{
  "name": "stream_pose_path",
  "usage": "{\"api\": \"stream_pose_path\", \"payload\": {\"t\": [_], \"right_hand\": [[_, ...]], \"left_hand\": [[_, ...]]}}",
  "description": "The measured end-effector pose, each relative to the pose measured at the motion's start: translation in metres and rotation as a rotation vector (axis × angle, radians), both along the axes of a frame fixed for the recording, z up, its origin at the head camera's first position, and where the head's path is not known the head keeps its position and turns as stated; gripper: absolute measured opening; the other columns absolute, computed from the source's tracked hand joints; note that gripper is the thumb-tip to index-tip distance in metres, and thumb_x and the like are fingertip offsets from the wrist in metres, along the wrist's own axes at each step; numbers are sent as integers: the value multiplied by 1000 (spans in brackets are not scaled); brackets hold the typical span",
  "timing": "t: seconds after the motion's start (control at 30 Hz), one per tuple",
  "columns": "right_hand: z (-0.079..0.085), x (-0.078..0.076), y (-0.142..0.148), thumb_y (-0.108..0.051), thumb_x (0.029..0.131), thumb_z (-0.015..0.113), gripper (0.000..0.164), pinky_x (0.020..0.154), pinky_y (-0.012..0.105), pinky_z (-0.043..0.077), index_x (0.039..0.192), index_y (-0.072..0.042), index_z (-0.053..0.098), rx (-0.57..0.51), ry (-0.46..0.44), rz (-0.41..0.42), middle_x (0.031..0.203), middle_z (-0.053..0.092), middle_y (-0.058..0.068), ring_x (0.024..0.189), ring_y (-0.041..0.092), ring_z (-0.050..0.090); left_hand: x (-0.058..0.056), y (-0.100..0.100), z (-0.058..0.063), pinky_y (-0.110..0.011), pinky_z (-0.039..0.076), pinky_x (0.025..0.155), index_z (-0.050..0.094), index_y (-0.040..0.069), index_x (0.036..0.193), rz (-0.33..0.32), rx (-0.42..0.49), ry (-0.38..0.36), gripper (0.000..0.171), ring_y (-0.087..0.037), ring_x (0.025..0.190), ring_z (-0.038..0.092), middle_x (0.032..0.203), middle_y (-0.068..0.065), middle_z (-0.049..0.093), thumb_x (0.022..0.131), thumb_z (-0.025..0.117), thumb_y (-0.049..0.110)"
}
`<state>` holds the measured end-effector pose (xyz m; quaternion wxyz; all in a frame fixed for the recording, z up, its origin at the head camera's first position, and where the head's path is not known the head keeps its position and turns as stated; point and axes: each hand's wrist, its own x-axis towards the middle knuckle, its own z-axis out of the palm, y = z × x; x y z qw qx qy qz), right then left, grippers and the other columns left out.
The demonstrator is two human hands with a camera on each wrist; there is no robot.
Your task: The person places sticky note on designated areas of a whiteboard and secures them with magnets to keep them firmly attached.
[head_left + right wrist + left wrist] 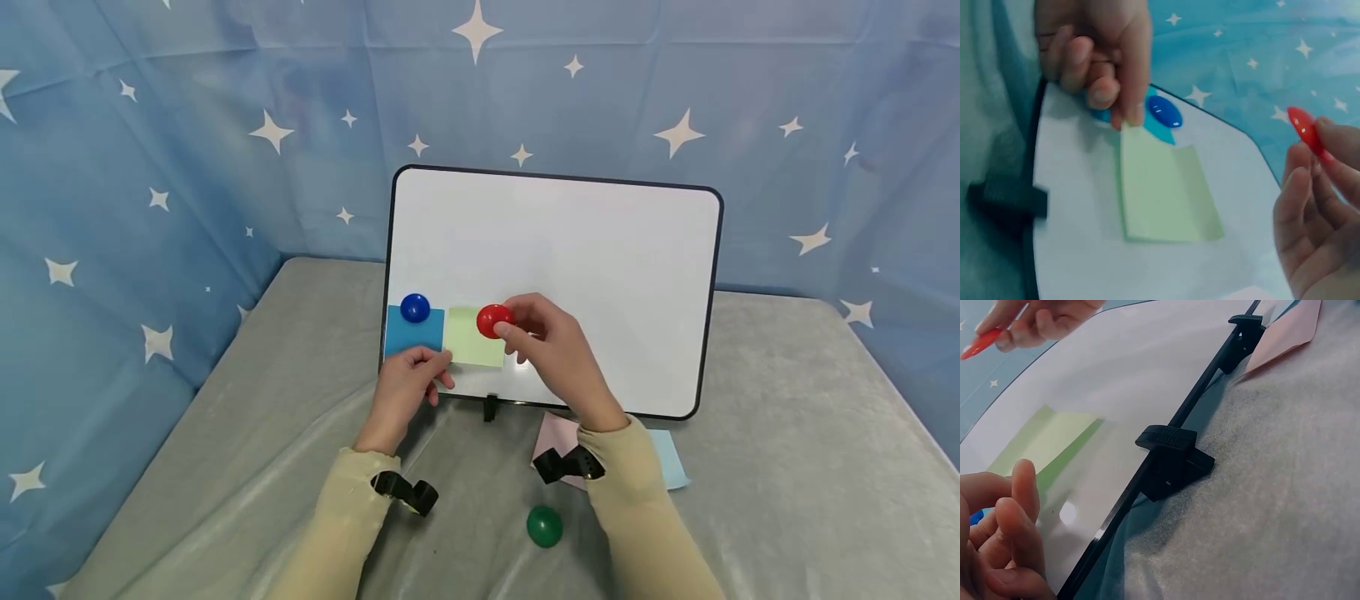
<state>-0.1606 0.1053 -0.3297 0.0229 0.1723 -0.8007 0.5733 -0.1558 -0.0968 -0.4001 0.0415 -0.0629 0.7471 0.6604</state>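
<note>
A pale green sticky note (467, 343) lies against the lower left part of a whiteboard (592, 250). My left hand (405, 385) pinches the note's lower left corner between thumb and finger, as the right wrist view (1132, 119) shows. Between the thumb and fingers of my right hand (558, 354) is a round red magnet (491, 320). In the head view it overlaps the note's upper right; in the right wrist view it is held apart from the board. Left of the green note, a blue magnet (415, 307) sits at the top of a blue sticky note (411, 335).
The whiteboard leans up on black feet (1169, 456) on a grey cloth-covered table (247, 450). A green magnet (544, 526) lies near the right forearm. Pink (553, 433) and light blue (670, 458) papers lie partly under that forearm. A blue starry curtain (600, 100) hangs behind.
</note>
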Motion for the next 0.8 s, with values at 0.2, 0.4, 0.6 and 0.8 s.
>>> {"api": "stream_pose_path", "payload": {"t": [0.2,0.4,0.6,0.8], "right_hand": [[-1,-6,-7,-33,84,61,29,61,39,49,108,-17,55,-143,-37,-14,92,59,6,74,34,57],[-1,-5,-9,-35,83,62,33,62,40,50,108,-15,56,-203,-88,-42,91,61,9,74,29,62],[8,3,-9,-28,86,59,31,62,39,51,110,-9,54,-254,-91,-68,88,62,14,75,38,61],[7,2,-11,-24,89,55,30,61,36,51,113,-7,51,-268,-120,-79,83,63,16,75,37,61]], "left_hand": [[-1,0,-3,-29,43,48,65,9,81,4,-22,26,30,-20,46,48,69,-9,63,82,62,39],[1,2,-3,-30,45,47,65,9,80,2,-26,34,30,-20,43,48,68,-10,63,82,62,39],[1,1,-4,-34,45,45,65,8,78,26,-23,47,30,-19,41,47,65,-11,61,81,64,38],[1,2,-4,-32,44,43,63,7,77,37,-27,46,30,-19,41,45,62,-12,57,81,64,37]]}}
